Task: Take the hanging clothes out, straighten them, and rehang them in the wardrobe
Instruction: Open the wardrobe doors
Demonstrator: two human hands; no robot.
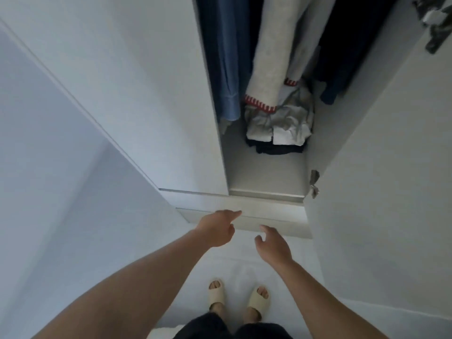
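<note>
The hanging clothes [269, 45] are inside the open wardrobe [266, 172] in front of me, filling its upper part. From left to right I see a blue garment [223, 69] hanging long against the left inner wall, then a cream knitted piece [271, 57] with red stitching along its hem, then dark navy clothes [342, 45] toward the right side. Under the cream piece, on the wardrobe floor, lies a crumpled heap of pale cloth [283, 121] on top of something dark and folded [276, 148]; the cream hem touches or nearly touches the heap, I cannot tell which from here.

Both my hands are stretched out low, in front of the drawer fronts [276, 216] under the wardrobe floor, and neither holds anything. My left hand [216, 228] has its forefinger pointing forward over the drawer edge while the other fingers curl in loosely. My right hand [271, 245] is just beside it, fingers relaxed and slightly bent, palm down, grasping nothing. The two hands are near each other but apart.

The right-hand wardrobe door [379, 192] stands open, with a metal hinge [314, 183] on its inner edge. At the top right corner another dark, patterned garment [433, 25] shows, blurred. To my left is a closed white door panel [110, 94]. Below, my feet in pale slippers [259, 299] stand on a light floor [195, 277], and the hems of my dark trousers [208, 326] show at the bottom edge.
</note>
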